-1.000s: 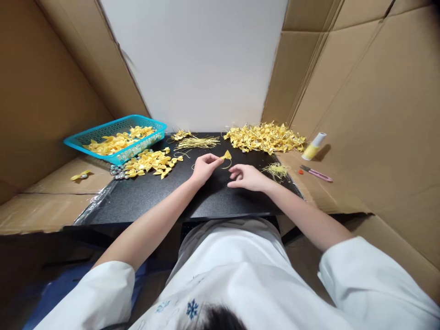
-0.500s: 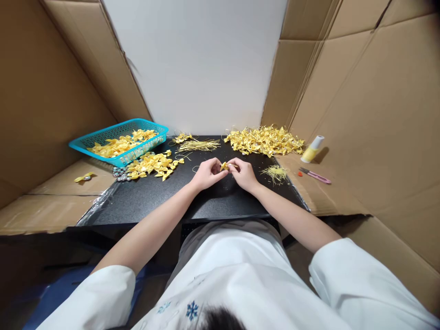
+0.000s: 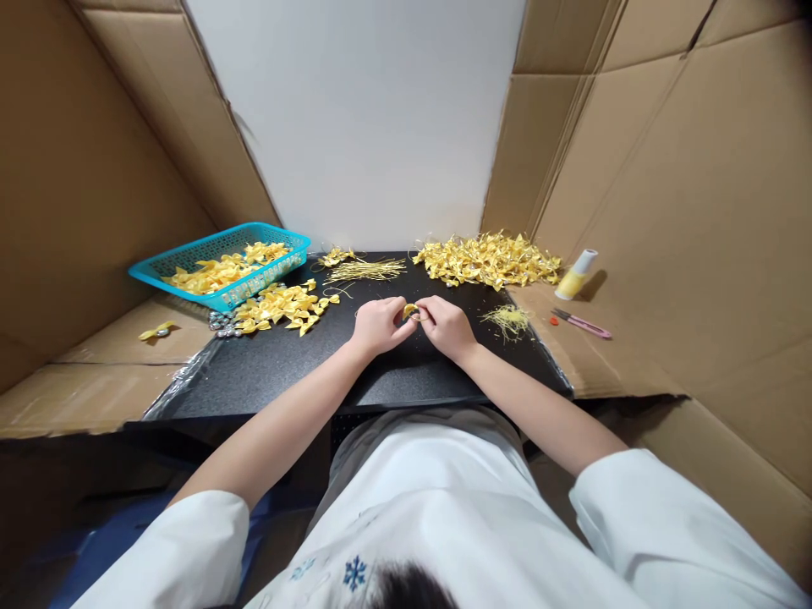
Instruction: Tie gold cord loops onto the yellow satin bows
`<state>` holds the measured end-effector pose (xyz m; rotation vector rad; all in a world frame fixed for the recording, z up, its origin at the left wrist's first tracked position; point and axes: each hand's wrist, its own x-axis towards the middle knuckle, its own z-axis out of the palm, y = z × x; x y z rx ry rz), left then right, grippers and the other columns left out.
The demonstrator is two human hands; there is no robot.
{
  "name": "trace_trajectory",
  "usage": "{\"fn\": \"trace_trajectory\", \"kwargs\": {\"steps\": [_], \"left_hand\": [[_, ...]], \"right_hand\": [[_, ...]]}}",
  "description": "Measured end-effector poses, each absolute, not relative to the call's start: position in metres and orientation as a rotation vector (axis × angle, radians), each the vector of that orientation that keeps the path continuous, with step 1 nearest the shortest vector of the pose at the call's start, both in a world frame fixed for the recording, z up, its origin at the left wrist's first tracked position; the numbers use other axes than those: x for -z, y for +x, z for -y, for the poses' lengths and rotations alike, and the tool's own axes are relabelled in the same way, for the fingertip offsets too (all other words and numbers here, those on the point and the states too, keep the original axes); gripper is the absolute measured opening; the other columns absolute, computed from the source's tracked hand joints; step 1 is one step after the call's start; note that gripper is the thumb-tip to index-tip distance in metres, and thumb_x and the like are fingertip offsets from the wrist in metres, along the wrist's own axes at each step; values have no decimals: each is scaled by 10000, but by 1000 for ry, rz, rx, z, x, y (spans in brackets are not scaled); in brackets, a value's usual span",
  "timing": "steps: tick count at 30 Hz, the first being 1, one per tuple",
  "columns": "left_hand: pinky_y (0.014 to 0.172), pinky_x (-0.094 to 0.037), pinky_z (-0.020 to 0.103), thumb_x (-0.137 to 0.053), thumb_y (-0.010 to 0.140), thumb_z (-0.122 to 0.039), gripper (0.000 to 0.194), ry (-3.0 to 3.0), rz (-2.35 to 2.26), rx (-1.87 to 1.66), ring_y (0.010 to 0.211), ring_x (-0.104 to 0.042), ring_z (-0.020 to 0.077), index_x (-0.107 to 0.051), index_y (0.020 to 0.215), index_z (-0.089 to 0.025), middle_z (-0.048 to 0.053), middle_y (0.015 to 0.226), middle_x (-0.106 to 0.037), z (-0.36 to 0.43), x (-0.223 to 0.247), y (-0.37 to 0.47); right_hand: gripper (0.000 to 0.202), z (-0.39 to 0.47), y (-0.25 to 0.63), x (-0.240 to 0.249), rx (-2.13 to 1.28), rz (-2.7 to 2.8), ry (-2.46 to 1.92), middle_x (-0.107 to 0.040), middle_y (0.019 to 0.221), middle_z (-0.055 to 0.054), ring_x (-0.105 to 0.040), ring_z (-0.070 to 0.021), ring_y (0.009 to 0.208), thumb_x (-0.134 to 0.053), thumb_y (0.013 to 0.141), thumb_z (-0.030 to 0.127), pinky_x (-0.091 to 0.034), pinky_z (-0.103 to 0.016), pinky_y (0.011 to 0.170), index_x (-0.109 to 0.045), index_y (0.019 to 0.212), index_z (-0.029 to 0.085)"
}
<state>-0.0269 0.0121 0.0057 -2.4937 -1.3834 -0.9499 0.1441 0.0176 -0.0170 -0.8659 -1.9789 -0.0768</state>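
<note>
Over the middle of the black table (image 3: pixel 406 381), both hands meet around a small yellow ribbon bow (image 3: pixel 410 310). My left hand (image 3: pixel 379 325) is closed, pinching the bow from its left side. My right hand (image 3: pixel 447 328) is closed too, its thumb and fingertips pressed together at the bow's right side, where a thin gold cord seems to run. Fingers cover much of the bow, so its exact shape is hidden. Behind the hands lies a bundle of gold cords (image 3: pixel 366 269).
A turquoise basket (image 3: pixel 143 269) of yellow bows stands at left, near loose bows (image 3: pixel 282 306) and silver bells or beads (image 3: pixel 225 323). At right are a heap of corded bows (image 3: pixel 488 259), thread scraps (image 3: pixel 507 320), a thread spool (image 3: pixel 576 275) and pink thread snips (image 3: pixel 587 326). Cardboard walls (image 3: pixel 698 211) flank the table.
The bow has turned between my fingers and shows a curved edge now. My left hand has rolled inward, and my right fingers have curled more tightly. The surroundings look the same.
</note>
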Motion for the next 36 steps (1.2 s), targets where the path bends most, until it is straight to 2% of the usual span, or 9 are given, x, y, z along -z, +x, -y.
{"fn": "trace_trajectory", "kwargs": {"steps": [3,8,12,19,23,29,32,36], "left_hand": [[552,-260,277,-416,908,-372,319,-2484,1460,952,565,-505,154,-446,639,-203,23,610,-549,-14,-3,-26],[560,-259,279,-403,926,-330,301,-2471,1484,904,599,-536,165,-475,664,-201,32,643,-580,-17,-1,-27],[566,-270,286,-392,942,-313,299,-2496,1378,853,598,-538,167,-510,693,-198,40,670,-592,-19,1,-28],[583,-314,279,-387,950,-296,300,-2627,1172,950,605,-528,161,-473,678,-205,29,655,-559,-21,2,-29],[571,-327,258,-380,958,-358,361,-2697,1275,1163,567,-485,135,-425,635,-202,1,596,-521,-17,0,-28],[593,-373,238,-373,964,-422,425,-2781,1343,1480,540,-485,111,-474,628,-182,-13,575,-545,-15,0,-24],[592,-373,239,-367,963,-427,424,-2807,1346,1437,546,-500,115,-486,639,-181,-6,588,-561,-16,0,-26],[599,-371,245,-351,964,-408,392,-2824,1341,1281,564,-507,127,-494,675,-187,4,611,-569,-16,-1,-28]], "right_hand": [[165,-15,143,16,-11,1938,-853,-668,825,-63,-623,-168,727,-438,917,216,-484,-274,706,-599,888,197],[28,-13,143,16,-166,1868,-928,-596,725,-12,-570,-143,632,-535,827,238,-479,-257,644,-537,827,210],[53,-12,143,14,-149,1932,-1021,-610,747,-29,-569,-160,670,-536,821,252,-455,-267,650,-546,798,205],[203,-13,146,12,-171,1970,-1071,-624,712,-29,-551,-161,645,-461,903,257,-378,-268,626,-563,734,207],[260,-15,145,12,-201,1916,-1009,-578,632,-12,-512,-143,586,-447,913,261,-357,-261,599,-550,681,203],[262,-14,143,12,-196,1849,-980,-551,605,-8,-487,-131,558,-443,904,277,-357,-257,580,-552,677,204],[251,-14,145,11,-202,1864,-975,-555,612,-7,-489,-130,560,-450,897,288,-360,-255,577,-542,679,206],[182,-12,150,9,-241,1845,-1031,-538,607,14,-488,-125,543,-561,830,333,-363,-247,559,-510,707,209]]}}
